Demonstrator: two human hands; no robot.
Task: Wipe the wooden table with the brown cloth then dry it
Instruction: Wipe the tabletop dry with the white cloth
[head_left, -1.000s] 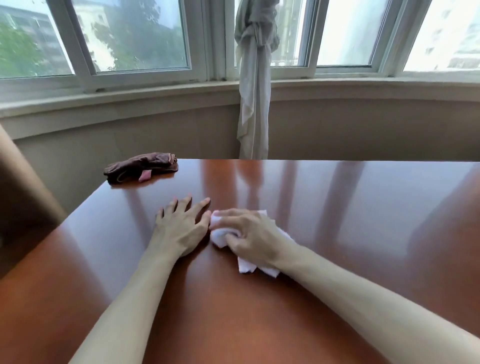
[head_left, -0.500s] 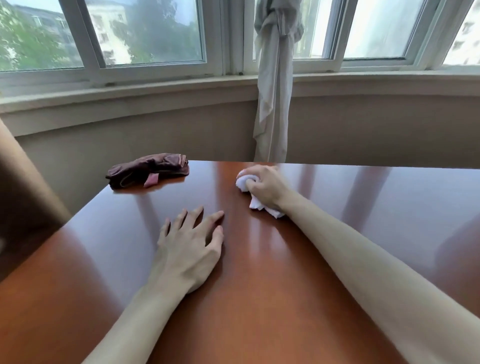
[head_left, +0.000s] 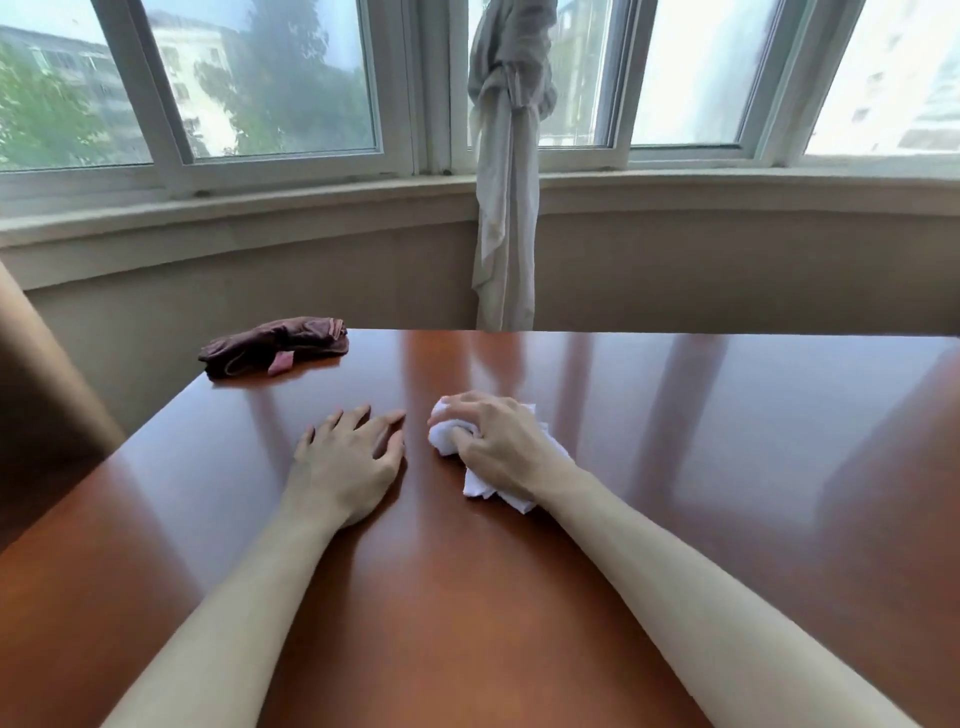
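The glossy reddish wooden table (head_left: 727, 467) fills the lower view. My right hand (head_left: 498, 447) grips a crumpled white tissue (head_left: 491, 486) and presses it on the table's middle. My left hand (head_left: 348, 462) lies flat on the wood just left of it, fingers spread, holding nothing. The brown cloth (head_left: 272, 347) lies bunched at the far left corner of the table, with a pink tag showing, well beyond both hands.
Behind the table runs a curved window sill (head_left: 260, 218) under a bay window. A knotted pale curtain (head_left: 506, 208) hangs down to the table's far edge. A brown rounded piece of furniture (head_left: 36, 405) stands at the left.
My right hand has drawn the white tissue back from the table's far edge toward me, stopping beside the left hand. The left hand stays flat in place.
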